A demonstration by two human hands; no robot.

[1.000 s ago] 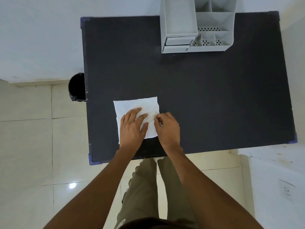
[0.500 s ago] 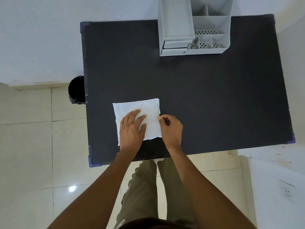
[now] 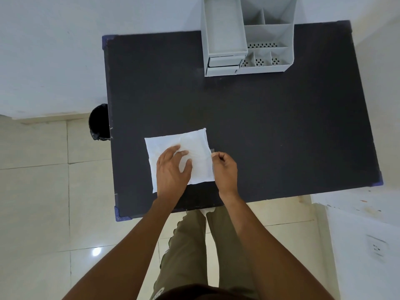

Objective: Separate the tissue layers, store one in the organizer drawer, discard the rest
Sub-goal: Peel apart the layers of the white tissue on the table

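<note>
A white square tissue [image 3: 190, 140] lies flat near the front left of the black table [image 3: 270, 126]. My left hand [image 3: 172, 169] rests flat on the tissue, fingers spread, pressing it down. My right hand [image 3: 224, 167] sits at the tissue's right edge with thumb and forefinger pinched on that edge. A grey desk organizer [image 3: 246, 37] stands at the table's far edge; its small drawers [image 3: 223, 63] at the lower left front look closed.
A black bin [image 3: 98, 122] stands on the tiled floor against the table's left side. A white wall runs behind and to the left of the table. A white surface with a socket [image 3: 377, 249] is at the lower right.
My right hand has slid from on top of the tissue out to its right edge and pinches there. The left hand has stayed pressing. The camera view has shifted slightly.
</note>
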